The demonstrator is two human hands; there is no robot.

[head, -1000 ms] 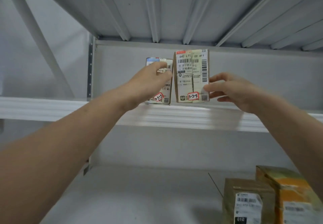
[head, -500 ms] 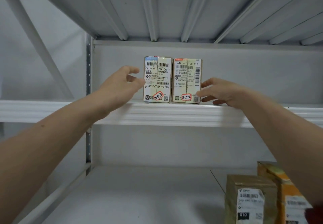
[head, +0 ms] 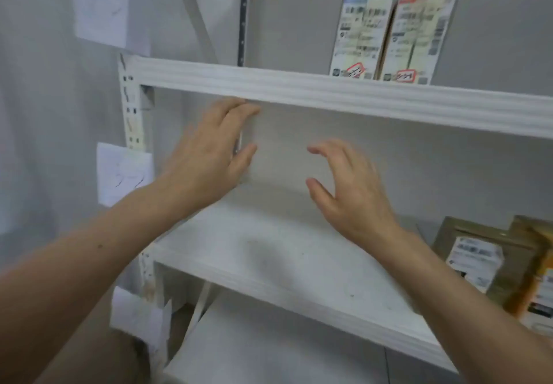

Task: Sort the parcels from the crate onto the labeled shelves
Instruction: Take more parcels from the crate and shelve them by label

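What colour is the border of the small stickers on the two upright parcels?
Red, around white stickers, on both parcels; the head view shows it.

Wall (head: 39,114): pale grey and plain, filling the left side beside the rack.
Front upright (head: 133,114): white metal post with slotted holes, scuffed, at the left front corner.
Rear upright (head: 243,18): grey perforated post, set further back.
Back panel (head: 299,24): flat grey sheet that closed the rear.
Diagonal brace (head: 194,15): grey bar, slanted down to the right between the two uprights.
Upper paper sheet (head: 100,3): white, hung on the wall; faint handwriting, unreadable.
Middle paper sheet (head: 124,174): white, just below the front upright's slotted section; scrawled mark, unreadable.
Lower paper sheet (head: 136,314): white, crumpled, lower down by the same upright.
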